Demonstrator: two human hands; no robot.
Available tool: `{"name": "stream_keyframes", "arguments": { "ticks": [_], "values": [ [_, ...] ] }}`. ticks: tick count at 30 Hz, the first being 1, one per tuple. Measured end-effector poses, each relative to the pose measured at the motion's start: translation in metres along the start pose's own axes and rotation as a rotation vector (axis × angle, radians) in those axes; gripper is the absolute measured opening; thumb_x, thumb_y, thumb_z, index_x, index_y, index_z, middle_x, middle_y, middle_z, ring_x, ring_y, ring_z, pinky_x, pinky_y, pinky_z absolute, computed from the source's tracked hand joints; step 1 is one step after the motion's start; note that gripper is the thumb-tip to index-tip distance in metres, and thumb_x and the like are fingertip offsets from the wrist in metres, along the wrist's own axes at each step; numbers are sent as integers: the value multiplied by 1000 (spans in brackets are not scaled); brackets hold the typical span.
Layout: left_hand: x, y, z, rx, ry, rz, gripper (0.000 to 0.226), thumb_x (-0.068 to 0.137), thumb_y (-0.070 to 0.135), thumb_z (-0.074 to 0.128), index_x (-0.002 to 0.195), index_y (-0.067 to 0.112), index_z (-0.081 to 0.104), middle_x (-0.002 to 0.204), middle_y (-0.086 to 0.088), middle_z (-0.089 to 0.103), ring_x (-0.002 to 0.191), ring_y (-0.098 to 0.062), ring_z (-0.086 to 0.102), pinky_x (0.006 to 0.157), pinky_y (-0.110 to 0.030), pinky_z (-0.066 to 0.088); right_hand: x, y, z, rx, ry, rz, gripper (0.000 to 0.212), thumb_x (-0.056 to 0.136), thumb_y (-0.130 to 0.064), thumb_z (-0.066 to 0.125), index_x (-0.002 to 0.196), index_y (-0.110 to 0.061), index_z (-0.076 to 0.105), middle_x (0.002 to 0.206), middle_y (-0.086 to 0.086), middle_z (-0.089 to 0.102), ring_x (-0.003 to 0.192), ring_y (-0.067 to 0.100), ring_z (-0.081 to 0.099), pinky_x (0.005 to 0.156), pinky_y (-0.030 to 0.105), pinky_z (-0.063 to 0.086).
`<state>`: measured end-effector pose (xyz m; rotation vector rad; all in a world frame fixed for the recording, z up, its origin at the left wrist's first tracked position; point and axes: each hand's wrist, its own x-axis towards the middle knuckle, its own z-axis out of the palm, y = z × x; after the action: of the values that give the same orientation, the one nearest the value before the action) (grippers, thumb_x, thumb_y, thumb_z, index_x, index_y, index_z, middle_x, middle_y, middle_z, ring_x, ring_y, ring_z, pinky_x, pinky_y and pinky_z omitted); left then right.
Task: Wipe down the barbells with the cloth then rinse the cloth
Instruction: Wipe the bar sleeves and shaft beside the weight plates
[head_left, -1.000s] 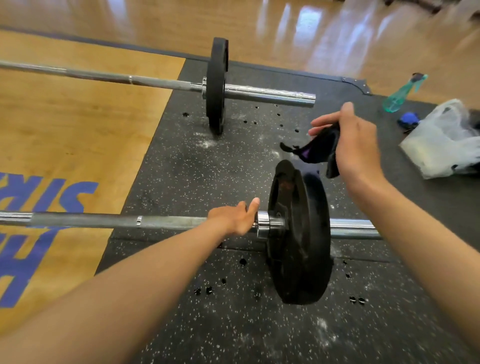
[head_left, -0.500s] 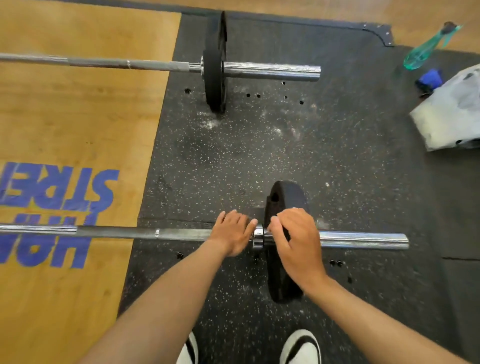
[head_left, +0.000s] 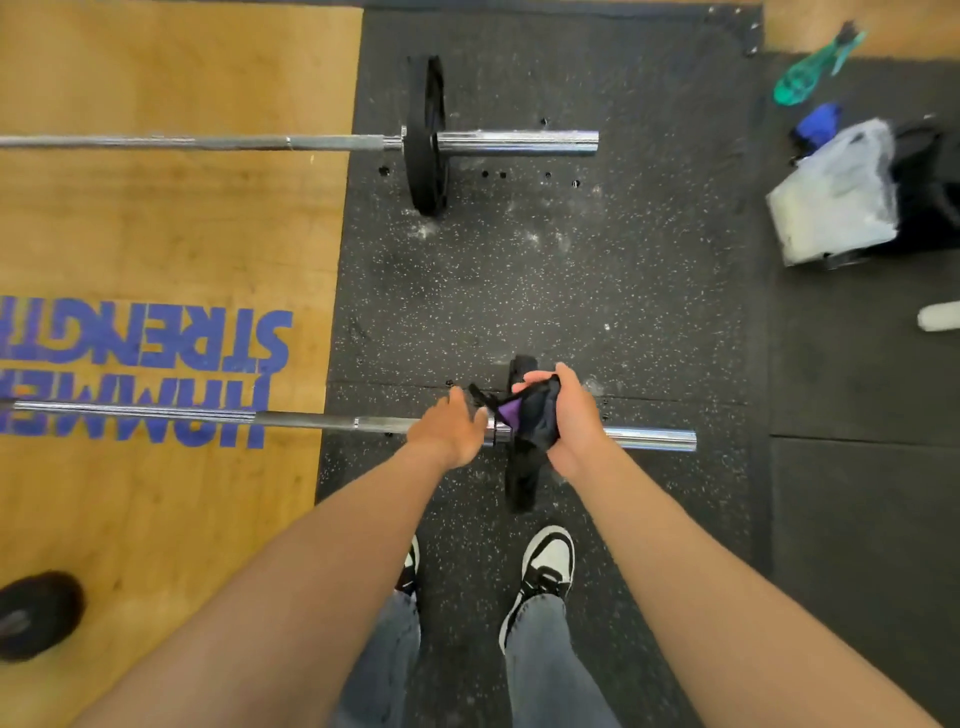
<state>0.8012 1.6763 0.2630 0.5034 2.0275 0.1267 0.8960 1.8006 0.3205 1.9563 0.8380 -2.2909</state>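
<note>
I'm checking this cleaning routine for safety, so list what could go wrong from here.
1. The cloth has a loose strap trailing near the collar; it may snag between the plate and the bar.
2. The left hand rests on the bar right beside the plate; fingers could get pinched if the bar rolls.
3. Both shoes stand close to the plate, so a rolling bar could reach the toes.

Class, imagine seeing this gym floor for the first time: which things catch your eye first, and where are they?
Two hands meet at the near barbell: the right hand grips a dark cloth over its plate, the left hand rests on the bar. Bold blue lettering marks the wooden platform at left.
</note>
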Motion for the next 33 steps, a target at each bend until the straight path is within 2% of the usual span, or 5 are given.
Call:
{"name": "stream_keyframes", "arguments": {
  "ticks": [8, 16, 20, 28, 33],
  "values": [
    [-100, 102, -67, -123, 78, 25, 44, 105, 30, 49, 142, 10, 39, 140, -14, 56, 122, -34, 57, 103, -49, 48, -100, -83, -27, 314, -125, 39, 49, 103, -55, 48, 81, -14, 63, 86, 9, 71, 83, 27, 67, 100, 46, 51],
    [-133, 136, -177, 61, 204, 95, 39, 106, 29, 47, 142, 14, 44, 141, -11, 53, 122, -32, 55, 104, -47, 47, -146, -139, -4, 443, -304, 39, 2, 94, -14, 62, 94, -15, 62, 102, 8, 66, 93, 27, 64, 106, 41, 49],
    [-128, 144, -215, 58, 234, 161, 37, 105, 26, 48, 141, 19, 46, 137, -12, 56, 114, -31, 58, 99, -44, 49, -148, -169, 13, 622, -274, 55, 35, 98, -4, 43, 130, -8, 56, 136, 17, 60, 118, 35, 61, 112, 49, 44],
    [-74, 174, -290, 48, 267, 220, 47, 104, 26, 48, 150, 22, 40, 138, -13, 50, 113, -35, 59, 99, -51, 50, -118, -254, 74, 671, -237, 35, 62, 90, -3, 34, 151, -3, 40, 154, 23, 44, 140, 37, 45, 119, 54, 33],
    [10, 190, -359, 49, 234, 230, 49, 103, 25, 50, 150, 22, 40, 142, -13, 50, 120, -37, 57, 99, -47, 49, -64, -310, 136, 645, -143, 25, 46, 93, -1, 31, 135, -7, 51, 144, 29, 50, 131, 48, 48, 115, 65, 32]
  ]
}}
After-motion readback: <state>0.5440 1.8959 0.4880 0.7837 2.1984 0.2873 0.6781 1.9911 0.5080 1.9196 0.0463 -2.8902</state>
